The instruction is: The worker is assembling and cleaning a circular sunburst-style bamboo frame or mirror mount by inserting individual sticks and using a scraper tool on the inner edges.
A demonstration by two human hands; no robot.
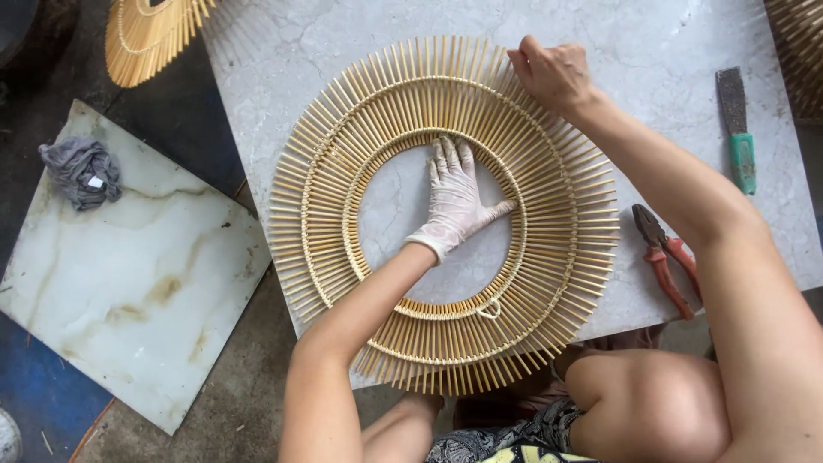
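Flat and spread, the gloved left hand (pixel 454 199) presses on the marble slab (pixel 686 34) inside the bamboo-stick ring (pixel 441 86), grasping nothing, while the bare right hand (pixel 553 73) pinches stick ends at the ring's far rim. Ring placement: slab centre, near rim overhanging the near edge. Red-handled pliers (pixel 664 257) lie by the slab's right edge, a green-handled scraper (pixel 737 129) lies toward its far right corner, and a grey rag (pixel 81 171) with a small white tag rests on a separate tile (pixel 137 283) left.
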